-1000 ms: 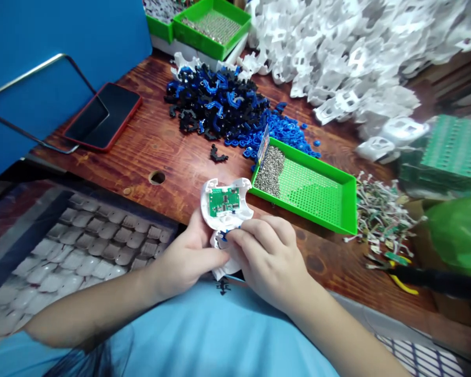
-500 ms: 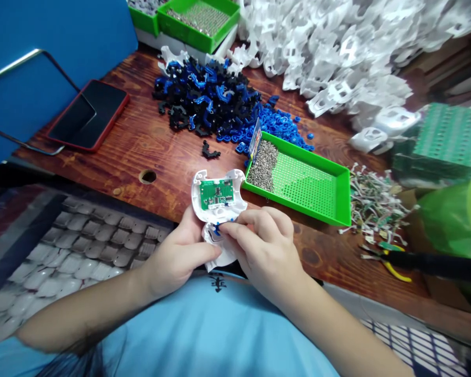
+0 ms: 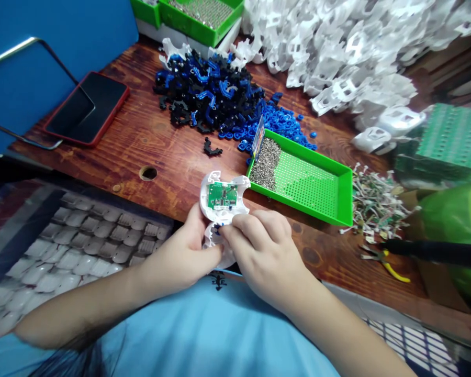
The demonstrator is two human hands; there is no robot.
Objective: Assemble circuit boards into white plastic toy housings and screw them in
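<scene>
My left hand [image 3: 186, 248] grips a white plastic housing [image 3: 207, 205] from the left, its thumb lying across the lower portion. Fixed inside the housing's upper half is a green circuit board [image 3: 222, 196]. At the narrow middle of the housing, a small blue plastic part [image 3: 219, 229] shows between the hands. My right hand [image 3: 265, 243] is closed, with thumb and index finger pressed together at that blue part. Its fingertips and much of the lower housing are partly hidden.
A green tray [image 3: 310, 180] of small screws [image 3: 266, 163] stands right of the hands. Beyond lie black and blue plastic parts [image 3: 212, 97] and a heap of white shells [image 3: 322, 57]. A phone [image 3: 88, 110] lies left; yellow-handled pliers [image 3: 392, 267] and wired boards [image 3: 372, 201] lie right.
The housing has shifted slightly right and tilted in my hands, and its lower half is more covered. My right fingers stay at the blue part.
</scene>
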